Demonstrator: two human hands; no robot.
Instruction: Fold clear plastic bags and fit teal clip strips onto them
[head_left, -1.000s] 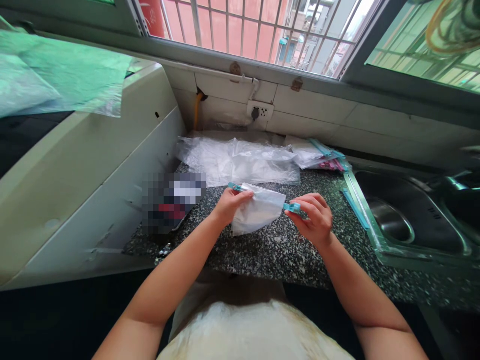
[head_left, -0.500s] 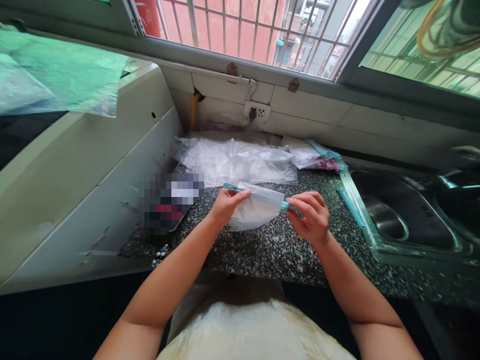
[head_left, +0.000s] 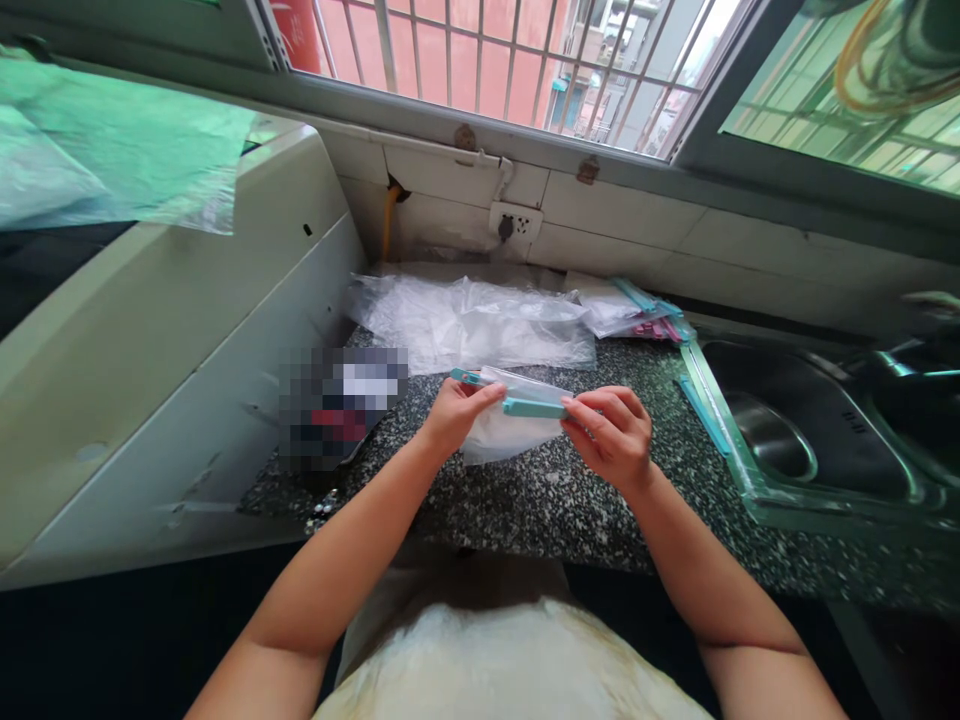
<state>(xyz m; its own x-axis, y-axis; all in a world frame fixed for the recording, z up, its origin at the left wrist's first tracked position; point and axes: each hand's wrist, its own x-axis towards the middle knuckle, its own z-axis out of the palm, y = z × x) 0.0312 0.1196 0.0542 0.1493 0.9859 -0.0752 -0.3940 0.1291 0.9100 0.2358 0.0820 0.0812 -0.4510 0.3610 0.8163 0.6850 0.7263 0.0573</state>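
Note:
I hold a small clear plastic bag just above the speckled dark counter. A teal sealing clip runs along the bag's top edge. My left hand pinches the bag's left top corner and the clip's left end. My right hand grips the clip's right end with thumb and fingers.
A pile of clear plastic bags lies behind my hands near the wall. More bags with teal and pink clips lie by the steel sink at the right. A blurred dark object sits at the left beside a white appliance.
My right hand has moved left along the clip toward my left hand. More of the teal clip now lies across the bag's top edge.

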